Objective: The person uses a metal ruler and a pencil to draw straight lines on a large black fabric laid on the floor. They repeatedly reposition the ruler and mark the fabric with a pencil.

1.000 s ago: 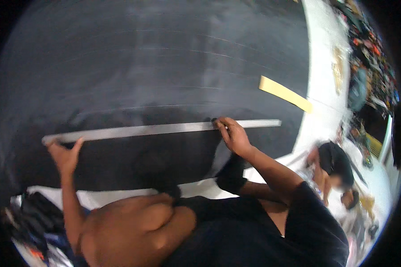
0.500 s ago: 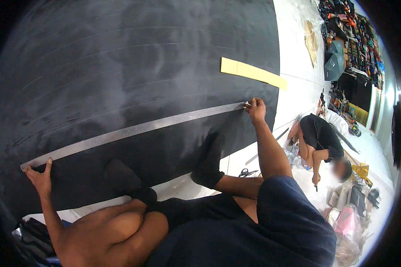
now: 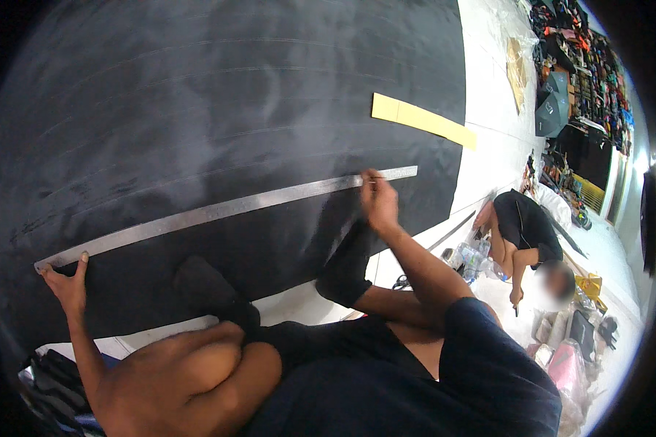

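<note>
Touching the left end of a metal ruler (image 3: 226,209) with the left hand (image 3: 68,288), thumb and fingers spread wide. Bending the fingers of the right hand (image 3: 379,202) together at the ruler, short of its right end, perhaps around something small; cannot tell for blur. Having that ruler flat on a black sheet (image 3: 255,109), set in from its near edge. Seeing a yellow strip (image 3: 423,121) across the sheet's right edge and, past it, a crouching co-worker (image 3: 526,229).

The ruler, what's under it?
The black sheet shows along both long edges of the ruler, so it lies on that. The strip right beneath is covered; whether a line runs there can't be seen.
</note>
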Motion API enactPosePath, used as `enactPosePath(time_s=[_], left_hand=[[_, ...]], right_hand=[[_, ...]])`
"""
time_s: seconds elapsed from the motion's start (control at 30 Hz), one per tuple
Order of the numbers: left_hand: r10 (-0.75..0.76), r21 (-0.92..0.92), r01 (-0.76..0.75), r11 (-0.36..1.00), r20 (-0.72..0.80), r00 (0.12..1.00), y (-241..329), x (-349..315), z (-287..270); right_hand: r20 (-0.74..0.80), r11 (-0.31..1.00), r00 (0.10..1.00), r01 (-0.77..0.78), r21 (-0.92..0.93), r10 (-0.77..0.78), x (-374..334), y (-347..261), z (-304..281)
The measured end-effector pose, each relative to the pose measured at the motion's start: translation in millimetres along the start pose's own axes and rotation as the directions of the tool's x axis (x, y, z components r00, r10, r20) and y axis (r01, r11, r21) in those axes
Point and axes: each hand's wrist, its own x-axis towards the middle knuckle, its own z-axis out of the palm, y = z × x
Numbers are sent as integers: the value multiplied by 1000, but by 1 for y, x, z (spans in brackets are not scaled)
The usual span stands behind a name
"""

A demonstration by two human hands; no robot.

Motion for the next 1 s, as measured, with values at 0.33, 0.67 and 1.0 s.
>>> enactPosePath(time_s=[0.33,0.67,1.0], left_hand=[[13,-86,-9,996,46,999,36,-8,-15],[-16,-49,16,999,3,1000,12,-3,1],[132,-101,-141,985,-87,987,-28,16,15]], right_hand=[[154,496,475,782,379,-866,-58,-202,114],[687,510,183,803,308,-703,59,-179,-6],[461,804,771,567,-181,-440,43,59,-99]])
